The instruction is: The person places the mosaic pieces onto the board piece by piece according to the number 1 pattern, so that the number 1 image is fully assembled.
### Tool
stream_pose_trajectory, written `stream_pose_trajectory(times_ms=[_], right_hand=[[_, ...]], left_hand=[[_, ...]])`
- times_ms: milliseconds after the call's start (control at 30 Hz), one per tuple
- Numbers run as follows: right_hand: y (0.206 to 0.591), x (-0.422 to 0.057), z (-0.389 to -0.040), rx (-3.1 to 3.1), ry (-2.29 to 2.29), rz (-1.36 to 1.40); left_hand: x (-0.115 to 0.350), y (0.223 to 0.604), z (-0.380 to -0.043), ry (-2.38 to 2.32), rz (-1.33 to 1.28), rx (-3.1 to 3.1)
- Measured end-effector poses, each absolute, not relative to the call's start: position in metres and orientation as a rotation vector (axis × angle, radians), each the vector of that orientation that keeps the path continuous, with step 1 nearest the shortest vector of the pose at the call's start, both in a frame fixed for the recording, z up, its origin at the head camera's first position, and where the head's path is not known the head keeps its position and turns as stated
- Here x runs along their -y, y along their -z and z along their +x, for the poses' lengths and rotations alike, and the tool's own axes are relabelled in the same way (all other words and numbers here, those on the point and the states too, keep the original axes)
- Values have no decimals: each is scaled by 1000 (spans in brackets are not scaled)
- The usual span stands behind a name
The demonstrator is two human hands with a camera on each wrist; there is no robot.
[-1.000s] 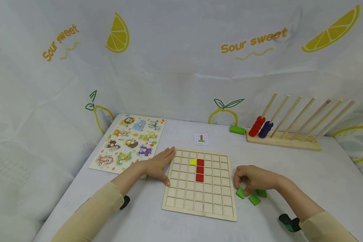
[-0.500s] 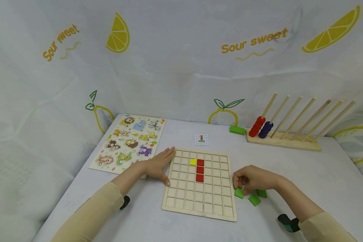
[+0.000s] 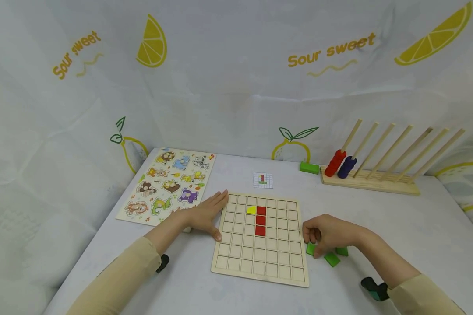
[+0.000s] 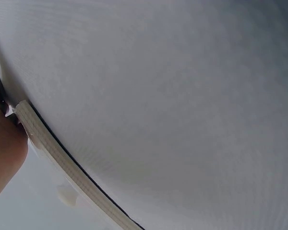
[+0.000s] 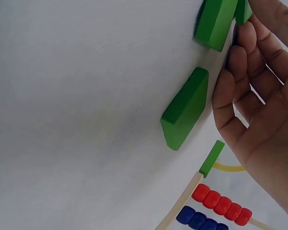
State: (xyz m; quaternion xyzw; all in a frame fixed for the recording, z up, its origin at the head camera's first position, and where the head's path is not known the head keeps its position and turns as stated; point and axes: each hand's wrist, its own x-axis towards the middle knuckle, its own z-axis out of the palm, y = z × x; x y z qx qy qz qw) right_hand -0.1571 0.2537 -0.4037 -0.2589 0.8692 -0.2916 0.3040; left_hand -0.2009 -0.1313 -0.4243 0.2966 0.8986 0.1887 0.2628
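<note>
My left hand (image 3: 208, 214), fingers spread straight, rests along the left edge of a wooden grid board (image 3: 242, 265). In the left wrist view, part of that hand (image 4: 5, 146) shows beside a board edge. On the grid, three red square tiles (image 3: 260, 220) form a column, with a yellow tile (image 3: 251, 210) left of the top one. My right hand (image 3: 333, 234) is just right of the board, fingers curled, pinching a green tile (image 3: 310, 249) between thumb and fingertips. Two more green tiles lie close by, a nearer one (image 3: 332, 260) and one by the wrist (image 3: 342, 251).
A small pattern card (image 3: 262, 180) lies behind the board. An animal puzzle board (image 3: 161, 192) sits at left, under the left forearm. At back right stand a green block (image 3: 309, 167) and a bead rack (image 3: 372, 181) with upright pegs, red and dark blue beads on two.
The right hand has shifted slightly left toward the board, and the green tile at its fingertips has turned and moved with it. The left hand stays in place.
</note>
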Motion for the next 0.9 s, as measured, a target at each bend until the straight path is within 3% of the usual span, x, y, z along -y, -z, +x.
stream_pose_trajectory(times_ms=[900], right_hand=[[404, -249, -172, -2423, 907, -735]], left_hand=[[133, 424, -201, -495, 824, -2434]])
